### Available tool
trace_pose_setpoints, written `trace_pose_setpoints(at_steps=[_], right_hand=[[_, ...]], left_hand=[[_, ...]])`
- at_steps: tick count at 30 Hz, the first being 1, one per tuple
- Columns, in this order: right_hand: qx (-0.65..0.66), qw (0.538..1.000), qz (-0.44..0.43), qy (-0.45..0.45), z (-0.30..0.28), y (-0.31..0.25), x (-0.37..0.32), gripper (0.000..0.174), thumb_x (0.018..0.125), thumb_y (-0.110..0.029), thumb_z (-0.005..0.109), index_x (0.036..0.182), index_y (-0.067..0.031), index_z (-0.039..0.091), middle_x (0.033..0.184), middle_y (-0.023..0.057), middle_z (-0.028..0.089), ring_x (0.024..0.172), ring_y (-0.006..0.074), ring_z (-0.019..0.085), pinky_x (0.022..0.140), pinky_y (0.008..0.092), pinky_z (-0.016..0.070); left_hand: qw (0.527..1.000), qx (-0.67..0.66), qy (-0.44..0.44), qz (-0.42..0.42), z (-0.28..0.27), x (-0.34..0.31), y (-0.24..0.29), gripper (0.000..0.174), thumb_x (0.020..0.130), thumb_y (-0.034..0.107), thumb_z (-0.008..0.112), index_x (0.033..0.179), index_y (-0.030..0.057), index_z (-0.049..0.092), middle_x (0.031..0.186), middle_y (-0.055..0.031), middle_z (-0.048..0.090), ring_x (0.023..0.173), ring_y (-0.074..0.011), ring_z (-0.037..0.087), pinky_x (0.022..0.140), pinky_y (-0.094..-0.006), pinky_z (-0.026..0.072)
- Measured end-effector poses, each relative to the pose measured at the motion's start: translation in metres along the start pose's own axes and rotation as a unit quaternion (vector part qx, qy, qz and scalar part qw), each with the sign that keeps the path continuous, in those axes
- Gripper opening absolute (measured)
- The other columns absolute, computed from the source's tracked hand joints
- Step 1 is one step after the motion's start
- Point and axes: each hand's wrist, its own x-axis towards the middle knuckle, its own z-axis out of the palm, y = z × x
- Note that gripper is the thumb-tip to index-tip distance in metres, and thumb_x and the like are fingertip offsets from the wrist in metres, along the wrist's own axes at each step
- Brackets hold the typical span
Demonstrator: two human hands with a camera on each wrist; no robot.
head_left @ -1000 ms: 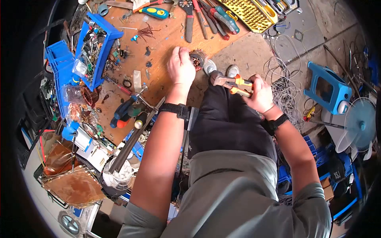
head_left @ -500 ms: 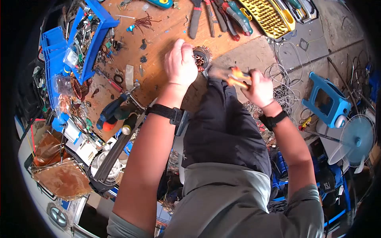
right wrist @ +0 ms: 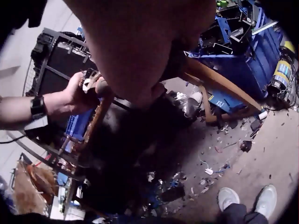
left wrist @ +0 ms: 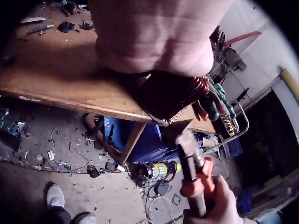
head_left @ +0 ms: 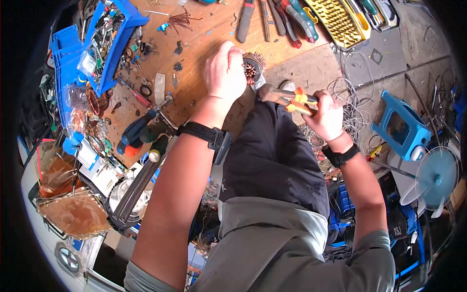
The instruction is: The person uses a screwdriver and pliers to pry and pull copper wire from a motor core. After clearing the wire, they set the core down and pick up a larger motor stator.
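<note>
At the wooden table's edge my left hand (head_left: 224, 73) grips a copper-wound motor core (head_left: 254, 68), a dark ring with cut copper wire ends in its middle. In the left wrist view, red-brown windings (left wrist: 201, 85) show below the palm. My right hand (head_left: 327, 117) holds pliers with orange and yellow handles (head_left: 297, 101) by those handles. Their metal head (head_left: 269, 93) points at the core, close to its near side. In the right wrist view my left hand (right wrist: 72, 95) appears past the right hand (right wrist: 135, 56), whose fingers and pliers are mostly hidden there.
Screwdrivers (head_left: 138, 129) and a blue crate (head_left: 116, 51) of scrap lie left on the table (head_left: 204, 34). Hand tools (head_left: 292, 22) and a yellow tray (head_left: 335, 22) line its far side. Tangled cable (head_left: 352, 92), a blue stool (head_left: 401, 126) and a fan (head_left: 437, 179) stand rightward.
The pliers came closer to the core half a second ago, blurred by motion; now they sit slightly back from it. My left hand keeps its hold. The head view has shifted.
</note>
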Motion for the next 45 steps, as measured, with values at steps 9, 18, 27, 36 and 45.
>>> trace_pose_setpoints(at_steps=[9, 18, 27, 36, 45], right_hand=[[-0.045, 0.996, 0.031, -0.067, 0.007, 0.005, 0.005, 0.049, 0.066, -0.021, 0.080, 0.104, -0.0055, 0.054, 0.089, 0.0113, 0.061, 0.070, 0.0321, 0.065, 0.059, 0.0420, 0.0526], [-0.063, 0.990, 0.074, -0.106, 0.018, -0.003, -0.006, 0.052, 0.066, -0.025, 0.082, 0.104, -0.0054, 0.053, 0.086, 0.0113, 0.061, 0.066, 0.0316, 0.065, 0.057, 0.0415, 0.0523], [-0.051, 0.989, 0.112, -0.080, 0.018, -0.014, -0.008, 0.051, 0.067, -0.023, 0.081, 0.106, -0.0057, 0.053, 0.083, 0.0136, 0.063, 0.066, 0.0324, 0.067, 0.057, 0.0433, 0.0536], [-0.071, 0.983, 0.132, -0.104, 0.016, -0.017, -0.013, 0.051, 0.065, -0.025, 0.082, 0.102, -0.0050, 0.054, 0.085, 0.0119, 0.062, 0.063, 0.0311, 0.066, 0.057, 0.0404, 0.0532], [-0.055, 0.989, 0.107, -0.086, 0.017, -0.017, -0.009, 0.045, 0.069, -0.024, 0.081, 0.100, -0.0065, 0.052, 0.082, 0.0116, 0.061, 0.064, 0.0311, 0.065, 0.055, 0.0412, 0.0528]], left_hand=[[1.000, -0.001, -0.012, -0.006, -0.002, 0.001, 0.000, 0.036, 0.095, 0.034, 0.040, 0.086, 0.0089, 0.063, 0.082, -0.0197, 0.069, 0.084, -0.0454, 0.064, 0.076, -0.0546, 0.0468], [1.000, -0.003, -0.013, -0.001, 0.000, 0.002, -0.002, 0.036, 0.096, 0.034, 0.040, 0.086, 0.0086, 0.064, 0.078, -0.0180, 0.068, 0.081, -0.0448, 0.065, 0.075, -0.0532, 0.0476], [1.000, -0.005, -0.017, -0.011, 0.000, 0.000, 0.003, 0.037, 0.096, 0.035, 0.039, 0.087, 0.0094, 0.065, 0.078, -0.0168, 0.068, 0.083, -0.0441, 0.065, 0.076, -0.0529, 0.0477], [1.000, 0.016, -0.015, -0.006, -0.001, 0.002, 0.001, 0.038, 0.095, 0.035, 0.038, 0.086, 0.0085, 0.063, 0.077, -0.0190, 0.067, 0.082, -0.0462, 0.063, 0.075, -0.0543, 0.0472], [1.000, 0.002, -0.012, -0.015, -0.001, 0.001, 0.003, 0.037, 0.094, 0.035, 0.039, 0.084, 0.0083, 0.063, 0.077, -0.0190, 0.067, 0.081, -0.0458, 0.063, 0.075, -0.0546, 0.0468]])
